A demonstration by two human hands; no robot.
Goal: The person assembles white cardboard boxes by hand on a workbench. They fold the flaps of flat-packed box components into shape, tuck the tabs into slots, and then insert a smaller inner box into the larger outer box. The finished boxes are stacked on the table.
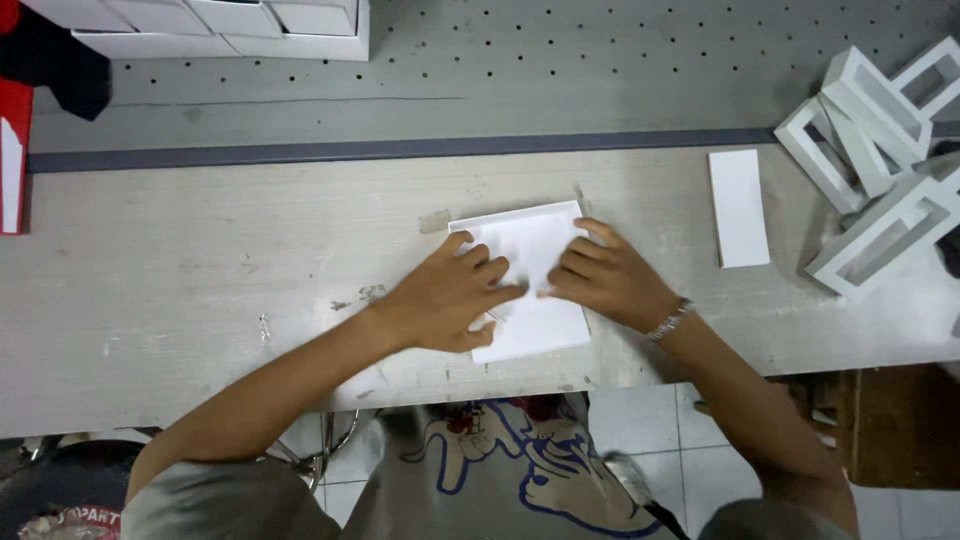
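A flat white cardboard piece (530, 245) lies on the grey worktable (200, 270) in front of me. My left hand (450, 300) presses down on its left side, fingers spread over the card. My right hand (605, 275), with a metal bracelet at the wrist, presses on its right side. The fingertips of both hands meet near the middle of the card. Part of the card is hidden under my hands.
A narrow white card strip (740, 208) lies to the right. Several folded white open box frames (880, 150) are piled at the far right. White boxes (220, 28) stand at the back left on a perforated grey panel. A red object (12, 155) sits at the left edge.
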